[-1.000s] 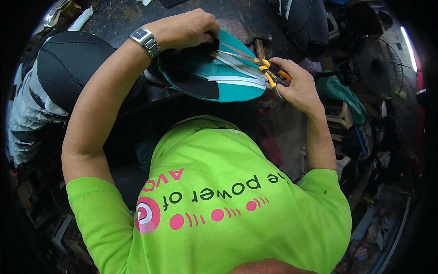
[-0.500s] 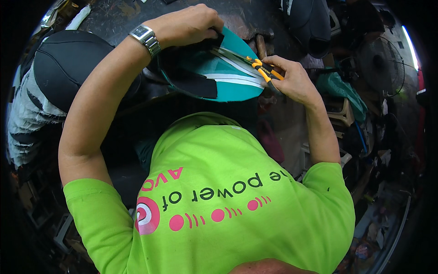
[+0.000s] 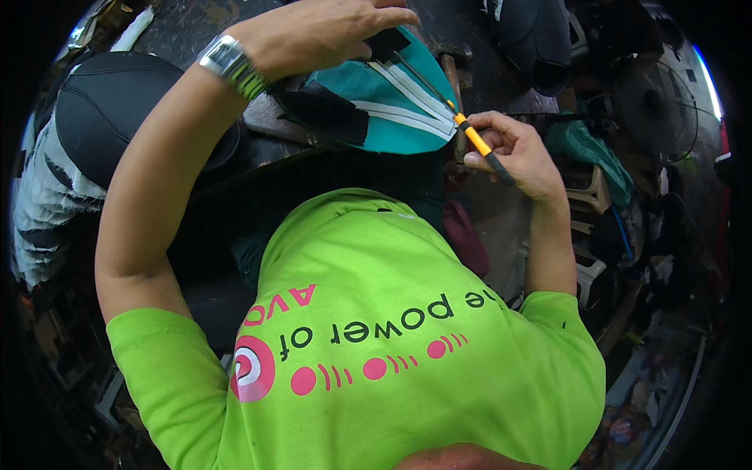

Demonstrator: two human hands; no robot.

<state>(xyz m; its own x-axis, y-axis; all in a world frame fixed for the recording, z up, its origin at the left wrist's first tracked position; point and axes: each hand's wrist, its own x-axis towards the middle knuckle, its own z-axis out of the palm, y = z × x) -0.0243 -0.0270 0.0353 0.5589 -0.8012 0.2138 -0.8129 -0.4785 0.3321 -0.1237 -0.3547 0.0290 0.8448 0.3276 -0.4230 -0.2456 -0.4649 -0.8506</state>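
Observation:
On the dark bench in front of me lies a teal and black fabric piece [image 3: 395, 129], with two white strips running toward its pointed right end. My left hand [image 3: 317, 35], with a metal watch at its wrist, is over the piece's far left part. Its fingers reach out to the right, apart from the thumb, and I see nothing held in them. My right hand [image 3: 521, 153] grips scissors [image 3: 476, 139] by their orange and black handles, turned nearly edge-on. Their thin blades lie over the teal area, pointing away and left; whether they touch the fabric I cannot tell.
A padded black rounded form [image 3: 113, 110] with frayed grey-white material below stands at the left. Behind my right hand is a hammer-like tool [image 3: 452, 66]. A black padded item [image 3: 536, 47] lies at the far right. A fan [image 3: 654, 110] and green bag [image 3: 591, 157] are beyond.
My left hand has lifted and moved away, its fingers stretching out from the piece's edge. My right hand has shifted right and slightly nearer, turning the scissors edge-on. The fabric piece has moved slightly.

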